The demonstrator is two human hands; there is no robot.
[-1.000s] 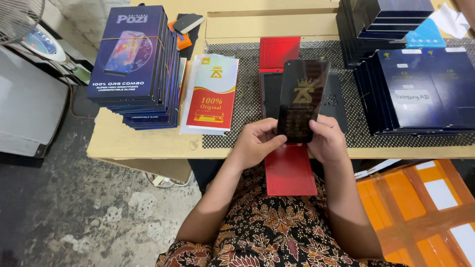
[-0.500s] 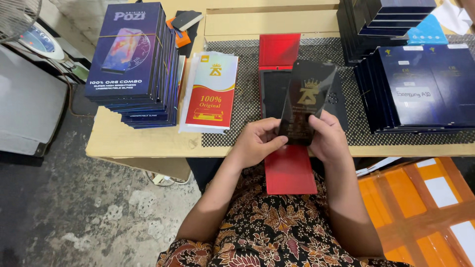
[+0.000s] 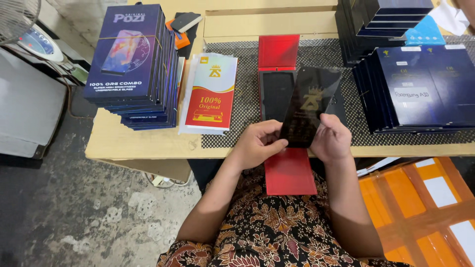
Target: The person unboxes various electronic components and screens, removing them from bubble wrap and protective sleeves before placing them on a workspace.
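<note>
- Far left I see a fan (image 3: 17, 17) and a small scale (image 3: 37, 42) down on the floor side, off the wooden table (image 3: 133, 143).
- On the table's left end stands a stack of dark blue boxes (image 3: 131, 64); just beyond it, at the far edge, lies a small black-and-orange object (image 3: 183, 24).
- Just right of the stack I see a pile of white-and-red sleeves (image 3: 210, 94), its right edge resting on the black mesh mat (image 3: 237, 128).
- My left hand (image 3: 257, 143) sits at the near edge of the table, fingers curled, thumb pressed on the lower left edge of the black glossy sheet (image 3: 309, 106).
- That sheet is held up off the table, tilted, in front of the open red case (image 3: 279, 52), between both hands and above the mat.
- The case's black inner tray (image 3: 274, 99) lies behind the sheet; a red flap (image 3: 289, 170) hangs over the near edge toward my lap.
- My right hand (image 3: 331, 141) grips the sheet's lower right side, fingers wrapped behind, thumb in front.
- Right of the hands, rows of dark navy boxes (image 3: 420, 86) stand on edge on the mat; more dark boxes (image 3: 381, 22) are stacked at the far right.
- Near right, below the table, I see orange packets with white labels (image 3: 425, 207).
</note>
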